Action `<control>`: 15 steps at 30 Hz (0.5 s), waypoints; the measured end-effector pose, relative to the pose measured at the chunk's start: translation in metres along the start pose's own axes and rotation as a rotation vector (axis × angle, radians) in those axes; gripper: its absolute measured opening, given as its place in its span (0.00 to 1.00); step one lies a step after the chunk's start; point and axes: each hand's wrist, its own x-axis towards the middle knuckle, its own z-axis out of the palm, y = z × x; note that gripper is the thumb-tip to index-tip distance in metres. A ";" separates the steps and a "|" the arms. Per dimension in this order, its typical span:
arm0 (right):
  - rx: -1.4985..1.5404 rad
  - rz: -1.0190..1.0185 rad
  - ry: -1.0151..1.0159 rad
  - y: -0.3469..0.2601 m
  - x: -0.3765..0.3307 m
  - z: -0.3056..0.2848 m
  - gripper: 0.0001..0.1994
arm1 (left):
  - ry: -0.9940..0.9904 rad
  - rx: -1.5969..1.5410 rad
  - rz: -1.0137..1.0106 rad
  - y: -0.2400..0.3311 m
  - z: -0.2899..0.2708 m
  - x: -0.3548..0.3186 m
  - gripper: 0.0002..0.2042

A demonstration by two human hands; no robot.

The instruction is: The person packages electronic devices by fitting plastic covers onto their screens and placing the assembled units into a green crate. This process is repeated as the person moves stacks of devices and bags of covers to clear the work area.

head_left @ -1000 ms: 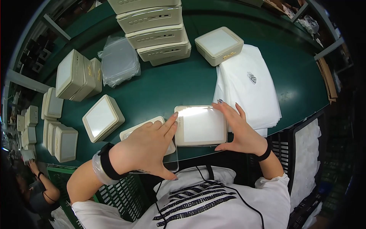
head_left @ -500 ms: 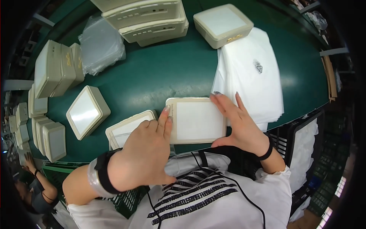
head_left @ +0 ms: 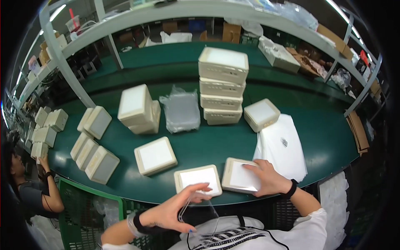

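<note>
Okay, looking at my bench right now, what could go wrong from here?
The clear film hangs loose from your left hand off the table edge, so it may crease or pick up dust. The cream box under your right hand sits at the front edge of the green table; a push could tip it off. The stack of four boxes looks slightly uneven and might topple if bumped.

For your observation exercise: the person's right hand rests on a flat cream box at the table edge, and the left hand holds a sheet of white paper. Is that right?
Not quite. In the head view the left hand holds a clear plastic sheet, not white paper. The right hand does rest on the flat cream box.
</note>
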 end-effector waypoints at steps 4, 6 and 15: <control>0.527 0.046 0.068 -0.013 -0.002 -0.042 0.45 | 0.049 0.085 0.034 -0.015 -0.013 -0.041 0.51; 0.765 -0.002 0.005 -0.039 0.015 -0.082 0.42 | 0.193 0.050 0.074 -0.019 -0.007 -0.053 0.50; 0.584 0.021 0.647 -0.208 0.269 -0.123 0.35 | 0.509 0.017 0.377 -0.059 -0.011 -0.060 0.43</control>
